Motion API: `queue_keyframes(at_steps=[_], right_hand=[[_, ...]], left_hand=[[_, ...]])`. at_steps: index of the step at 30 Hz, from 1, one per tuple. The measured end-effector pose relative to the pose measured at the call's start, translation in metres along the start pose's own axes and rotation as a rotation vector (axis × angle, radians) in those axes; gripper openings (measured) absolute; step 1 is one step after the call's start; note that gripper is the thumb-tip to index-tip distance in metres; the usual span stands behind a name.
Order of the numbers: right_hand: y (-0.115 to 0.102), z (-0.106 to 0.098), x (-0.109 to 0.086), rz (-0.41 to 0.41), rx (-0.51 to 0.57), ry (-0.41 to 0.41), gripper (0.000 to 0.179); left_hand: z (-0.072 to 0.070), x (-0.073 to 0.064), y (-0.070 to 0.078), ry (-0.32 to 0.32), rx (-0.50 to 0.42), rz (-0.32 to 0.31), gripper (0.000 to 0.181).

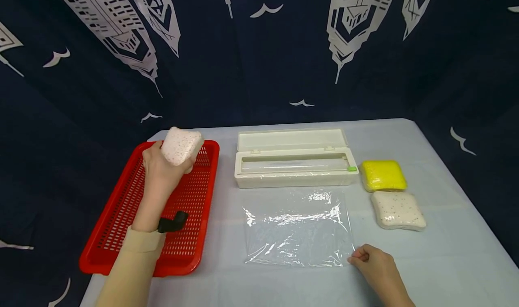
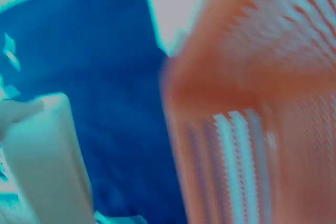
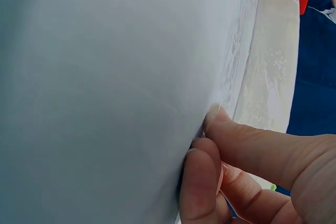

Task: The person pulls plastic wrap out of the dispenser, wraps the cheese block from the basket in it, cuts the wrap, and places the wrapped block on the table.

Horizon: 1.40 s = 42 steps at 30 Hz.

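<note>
My left hand (image 1: 159,174) grips a white speckled sponge (image 1: 179,146) above the far part of a red plastic basket (image 1: 176,267). In the left wrist view the sponge (image 2: 47,166) shows at the lower left, beside the blurred basket (image 2: 210,90). A sheet of clear plastic wrap (image 1: 300,237) lies spread on the table. Its near right corner is pinched between the thumb and fingers of my right hand (image 1: 377,266). Close up in the right wrist view, the right hand (image 3: 252,166) holds the film's edge by the fingertips.
Behind the film stands a cream wrap dispenser box (image 1: 296,181), lid raised, a roll inside. To its right lie a shiny yellow sponge (image 1: 383,175) and another white speckled sponge (image 1: 398,211). A dark patterned curtain (image 1: 251,64) hangs behind the white-covered table (image 1: 450,235).
</note>
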State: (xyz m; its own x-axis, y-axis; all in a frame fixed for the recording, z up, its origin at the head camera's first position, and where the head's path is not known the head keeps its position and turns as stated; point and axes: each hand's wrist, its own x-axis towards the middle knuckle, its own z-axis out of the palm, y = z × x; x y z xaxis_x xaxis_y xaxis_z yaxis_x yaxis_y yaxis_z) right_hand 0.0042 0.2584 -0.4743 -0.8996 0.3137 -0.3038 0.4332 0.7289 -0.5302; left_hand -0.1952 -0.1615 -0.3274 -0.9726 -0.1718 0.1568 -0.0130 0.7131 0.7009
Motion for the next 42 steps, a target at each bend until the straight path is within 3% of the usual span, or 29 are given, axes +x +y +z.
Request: queue_keyframes(at_steps=[4, 7, 10, 13, 18, 24, 30, 42], right_hand=[[0.0, 0.0, 0.0, -0.009, -0.006, 0.008, 0.014], [-0.001, -0.001, -0.001, -0.016, -0.012, 0.012, 0.014], [-0.001, -0.002, -0.001, -0.019, -0.016, 0.012, 0.014], [-0.001, -0.002, 0.0, -0.022, -0.017, 0.012, 0.014], [-0.001, -0.002, 0.001, -0.035, -0.017, 0.014, 0.014], [0.0, -0.002, 0.0, -0.036, -0.012, 0.014, 0.014], [0.0, -0.002, 0.0, -0.018, -0.02, 0.0, 0.014], [-0.001, -0.003, 0.0, -0.002, -0.024, -0.008, 0.016]], left_hand=[[0.008, -0.026, 0.03, -0.059, -0.081, 0.208, 0.085], [0.022, -0.05, 0.046, -0.174, -0.121, 0.356, 0.086], [0.047, -0.073, 0.054, -0.303, -0.137, 0.491, 0.086], [0.077, -0.092, 0.056, -0.429, -0.126, 0.568, 0.087], [0.122, -0.114, 0.052, -0.59, -0.069, 0.593, 0.088], [0.155, -0.133, 0.042, -0.683, 0.006, 0.621, 0.089], [0.172, -0.141, 0.03, -0.704, 0.035, 0.625, 0.086], [0.189, -0.137, 0.017, -0.708, 0.031, 0.602, 0.086]])
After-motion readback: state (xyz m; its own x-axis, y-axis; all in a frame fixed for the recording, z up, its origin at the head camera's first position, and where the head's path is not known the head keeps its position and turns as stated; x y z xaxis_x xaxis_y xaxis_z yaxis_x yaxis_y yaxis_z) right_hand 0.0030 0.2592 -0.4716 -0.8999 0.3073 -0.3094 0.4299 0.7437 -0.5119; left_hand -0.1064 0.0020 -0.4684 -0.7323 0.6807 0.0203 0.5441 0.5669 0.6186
